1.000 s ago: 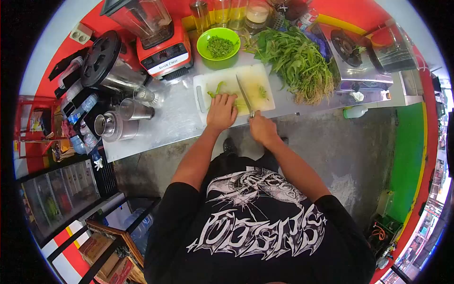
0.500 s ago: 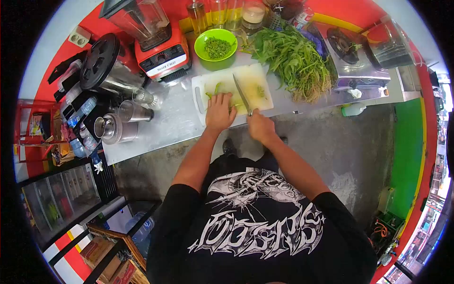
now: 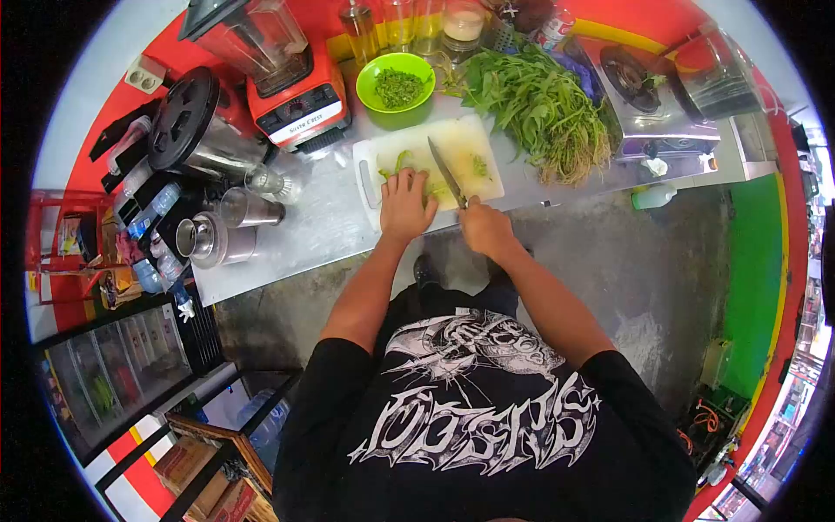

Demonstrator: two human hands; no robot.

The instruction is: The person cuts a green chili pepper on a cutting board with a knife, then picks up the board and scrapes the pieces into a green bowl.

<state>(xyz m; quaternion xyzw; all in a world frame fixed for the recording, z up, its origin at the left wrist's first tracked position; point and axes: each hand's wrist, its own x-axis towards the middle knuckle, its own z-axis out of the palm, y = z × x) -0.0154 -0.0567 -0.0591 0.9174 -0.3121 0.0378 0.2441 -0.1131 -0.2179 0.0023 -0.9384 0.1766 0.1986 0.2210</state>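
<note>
On the white cutting board (image 3: 481, 183), my left hand (image 3: 406, 209) is closed, its bent fingers pressed down over a long green vegetable (image 3: 403, 160) whose exact kind I cannot make out. A curved end sticks out past the fingertips. My right hand (image 3: 486, 230) grips the handle of a kitchen knife (image 3: 444, 169). Its blade points away from me across the board, just right of my left hand. A little heap of chopped green bits (image 3: 478, 165) lies right of the blade. Behind the board stands a lime-green bowl (image 3: 393, 115) with chopped greens in it.
A large bunch of leafy greens (image 3: 544, 109) with roots lies right of the board, beside a gas stove (image 3: 651, 126). A red blender (image 3: 300, 109) stands back left. Metal cups (image 3: 209, 239) sit on the left of the steel table (image 3: 304, 222). Bottles (image 3: 358, 33) line the wall.
The knife and both hands stay in almost the same place on the board. The whole view has shifted very slightly.
</note>
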